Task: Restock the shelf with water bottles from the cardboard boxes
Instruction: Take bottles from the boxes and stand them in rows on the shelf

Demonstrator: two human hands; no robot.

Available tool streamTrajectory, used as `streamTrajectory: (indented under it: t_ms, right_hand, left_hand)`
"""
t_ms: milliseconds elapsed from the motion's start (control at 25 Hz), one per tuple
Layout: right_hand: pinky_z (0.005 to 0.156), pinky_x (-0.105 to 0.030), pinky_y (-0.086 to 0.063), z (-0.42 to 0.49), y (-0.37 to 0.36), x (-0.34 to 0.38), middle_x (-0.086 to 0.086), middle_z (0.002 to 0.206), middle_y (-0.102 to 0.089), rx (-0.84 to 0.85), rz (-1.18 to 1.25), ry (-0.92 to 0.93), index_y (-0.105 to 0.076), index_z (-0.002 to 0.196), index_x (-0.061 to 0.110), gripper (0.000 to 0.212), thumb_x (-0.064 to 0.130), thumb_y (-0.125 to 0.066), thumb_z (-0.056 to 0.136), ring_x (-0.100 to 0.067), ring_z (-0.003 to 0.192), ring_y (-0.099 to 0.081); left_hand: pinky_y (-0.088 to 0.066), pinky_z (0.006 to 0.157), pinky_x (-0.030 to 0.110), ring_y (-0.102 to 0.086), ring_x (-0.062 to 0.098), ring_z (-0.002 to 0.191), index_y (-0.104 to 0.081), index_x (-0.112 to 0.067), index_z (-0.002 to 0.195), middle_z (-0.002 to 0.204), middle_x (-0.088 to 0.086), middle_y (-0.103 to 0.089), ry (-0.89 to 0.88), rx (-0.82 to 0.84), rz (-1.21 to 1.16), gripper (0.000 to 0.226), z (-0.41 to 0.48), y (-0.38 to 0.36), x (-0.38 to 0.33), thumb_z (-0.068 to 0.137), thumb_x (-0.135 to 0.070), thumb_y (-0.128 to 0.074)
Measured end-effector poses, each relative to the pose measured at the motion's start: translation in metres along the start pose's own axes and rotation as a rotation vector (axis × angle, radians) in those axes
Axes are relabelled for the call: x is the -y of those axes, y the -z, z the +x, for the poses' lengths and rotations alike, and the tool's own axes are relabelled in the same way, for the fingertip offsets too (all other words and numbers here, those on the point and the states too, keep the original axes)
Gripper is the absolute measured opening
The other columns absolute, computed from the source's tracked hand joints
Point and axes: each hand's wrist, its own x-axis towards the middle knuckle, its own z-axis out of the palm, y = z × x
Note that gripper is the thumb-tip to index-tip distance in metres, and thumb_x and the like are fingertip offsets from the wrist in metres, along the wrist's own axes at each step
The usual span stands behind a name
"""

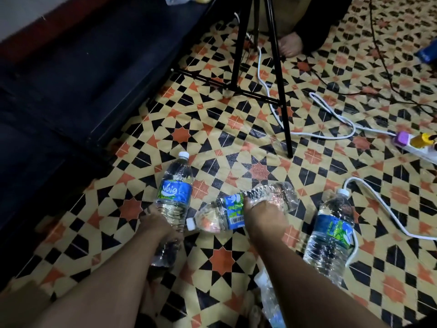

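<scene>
While the left hand [160, 223] grips the left bottle [173, 192] and the right hand [264, 218] grips the middle bottle [236, 209], a 3rd bottle [331, 233] waits; none looks shelved yet.

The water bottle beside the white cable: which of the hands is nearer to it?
Right. The right hand, gripping the middle bottle, is just left of the cable-side bottle; the left hand grips the far-left bottle.

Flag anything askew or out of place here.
The bottle gripped by the right hand lies sideways, cap toward the left. A loose bottle lies on the floor with a white cable running along its side.
</scene>
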Motion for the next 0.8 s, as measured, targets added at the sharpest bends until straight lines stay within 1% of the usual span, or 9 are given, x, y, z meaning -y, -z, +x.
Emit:
streamTrajectory:
  t_ms: [40,120,200,280,320,480,600,720,800]
  right_hand:
    - [0.06,-0.025,-0.048,-0.003,0.009,0.0,-0.006,0.085,-0.064,-0.097,-0.163,0.095,-0.065,0.1,0.006,0.064,0.059,-0.03,0.098,-0.016,0.067,-0.059]
    - [0.092,-0.038,-0.049,-0.006,0.022,0.003,-0.013,0.114,-0.059,-0.267,-0.325,0.311,-0.053,0.123,0.005,0.041,0.036,-0.043,0.098,-0.024,0.102,-0.058]
    - [0.113,-0.047,-0.033,0.002,0.021,0.005,-0.02,0.148,-0.035,-0.209,-0.367,0.525,-0.027,0.146,0.008,0.063,0.017,-0.054,0.09,-0.033,0.135,-0.037]
    - [0.121,-0.053,-0.014,0.011,0.018,0.006,-0.019,0.162,-0.007,0.007,-0.478,0.681,-0.002,0.156,0.016,0.092,0.015,-0.062,0.087,-0.037,0.149,-0.01]
    - [0.121,-0.054,-0.009,0.017,0.02,0.008,-0.017,0.163,-0.007,0.054,-0.539,0.727,0.001,0.157,0.017,0.098,0.019,-0.067,0.086,-0.036,0.15,-0.005]
    - [0.116,-0.051,-0.024,0.041,0.034,0.018,-0.014,0.144,-0.044,0.011,-0.719,0.793,-0.043,0.144,0.015,0.074,0.034,-0.077,0.081,-0.036,0.138,-0.029]
    - [0.111,-0.046,-0.032,0.038,0.028,0.01,-0.013,0.134,-0.047,-0.048,-0.772,0.781,-0.057,0.129,0.013,0.068,0.051,-0.076,0.076,-0.031,0.127,-0.035]
    - [0.106,-0.044,-0.037,0.034,0.011,0.006,-0.012,0.131,-0.045,-0.057,-0.626,0.545,-0.061,0.111,0.013,0.073,0.072,-0.069,0.069,-0.028,0.119,-0.038]
    - [0.112,-0.049,-0.032,0.029,0.003,0.012,-0.017,0.14,-0.04,-0.008,-0.437,0.323,-0.057,0.119,0.009,0.09,0.082,-0.062,0.067,-0.034,0.128,-0.035]
  left_hand:
    - [-0.05,0.096,0.035,-0.052,0.032,0.124,-0.013,-0.008,0.146,0.14,0.019,-0.043,0.03,0.041,0.016,0.122,0.001,0.001,-0.001,0.059,-0.042,-0.091]
    - [-0.051,0.093,0.032,-0.052,0.032,0.122,-0.017,-0.005,0.149,0.139,0.02,-0.043,0.07,0.154,-0.048,0.138,0.012,-0.001,-0.001,0.043,-0.057,-0.09]
    - [-0.053,0.095,0.041,-0.055,0.036,0.118,-0.034,-0.013,0.146,0.138,0.019,-0.046,0.089,0.219,-0.2,0.146,0.03,-0.008,0.001,0.022,-0.073,-0.084]
    - [-0.053,0.095,0.047,-0.058,0.037,0.116,-0.046,-0.016,0.138,0.136,0.017,-0.052,0.095,0.111,-0.404,0.124,0.031,-0.013,0.004,0.034,-0.074,-0.081]
    - [-0.053,0.094,0.047,-0.06,0.037,0.113,-0.049,-0.017,0.134,0.131,0.015,-0.057,0.103,0.025,-0.454,0.114,0.017,-0.008,0.004,0.039,-0.073,-0.081]
    - [-0.052,0.093,0.046,-0.059,0.041,0.116,-0.044,-0.015,0.136,0.131,0.018,-0.058,0.081,-0.141,-0.49,0.11,-0.008,-0.002,0.005,0.048,-0.067,-0.087]
    - [-0.045,0.101,0.05,-0.048,0.043,0.129,-0.033,-0.015,0.148,0.144,0.022,-0.046,0.103,-0.118,-0.498,0.111,-0.006,-0.005,0.007,0.061,-0.058,-0.087]
    - [-0.047,0.099,0.049,-0.051,0.042,0.126,-0.032,-0.021,0.151,0.143,0.02,-0.048,0.089,-0.109,-0.472,0.111,-0.006,-0.01,0.009,0.062,-0.059,-0.086]
    - [-0.05,0.096,0.049,-0.055,0.042,0.121,-0.03,-0.021,0.149,0.138,0.02,-0.05,0.091,-0.092,-0.47,0.113,-0.005,-0.013,0.005,0.06,-0.056,-0.088]
